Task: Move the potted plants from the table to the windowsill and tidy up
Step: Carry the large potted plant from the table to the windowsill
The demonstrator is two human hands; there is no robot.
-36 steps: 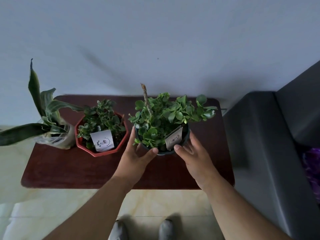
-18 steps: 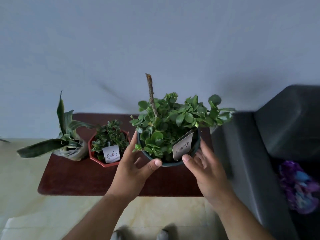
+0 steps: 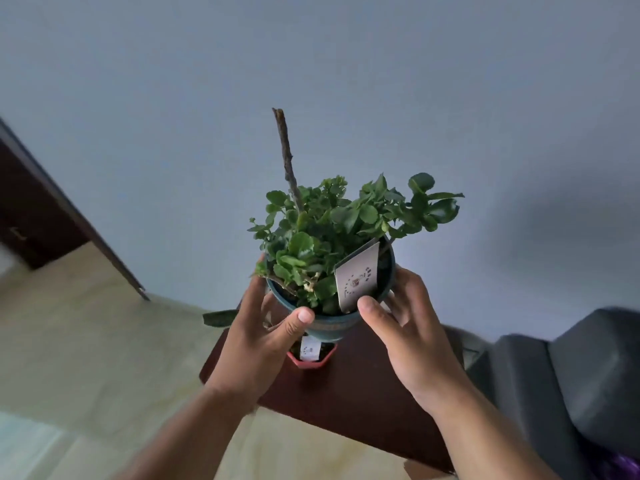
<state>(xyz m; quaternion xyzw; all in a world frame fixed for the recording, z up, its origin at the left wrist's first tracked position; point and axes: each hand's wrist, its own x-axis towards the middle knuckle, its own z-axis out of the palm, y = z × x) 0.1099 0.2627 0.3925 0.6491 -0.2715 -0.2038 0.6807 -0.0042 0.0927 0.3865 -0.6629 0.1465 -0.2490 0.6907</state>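
So the pale blue-grey wall (image 3: 346,81) takes up most of the view, with loads of open space above and around the plant. Cream tiled floor (image 3: 86,358) runs off to the left, and a dark wooden door frame (image 3: 62,202) leans in along the left edge. A dark grey sofa (image 3: 571,375) sits at the right, right up against the counter's right side as far as I can tell; the view is pretty warped there.

The dark red-brown counter (image 3: 346,393) is below the hands, its near edge showing under the wrists, and floor beyond that.

The leafy potted plant (image 3: 332,237) in a teal pot (image 3: 332,327) is held up clear of the counter, upright, in front of the wall. A bare brown stick (image 3: 285,157) pokes well above the leaves, and a white tag (image 3: 356,275) leans on the pot's rim.

Left hand (image 3: 256,344) is wrapped around the pot's left side, thumb on the front. Right hand (image 3: 412,337) is gripping the right side, thumb by the tag.

Under the pot, a small red pot (image 3: 311,360) with its own white label (image 3: 309,348) sits on the counter, mostly hidden. One dark leaf (image 3: 220,317) sticks out past the counter's left edge.
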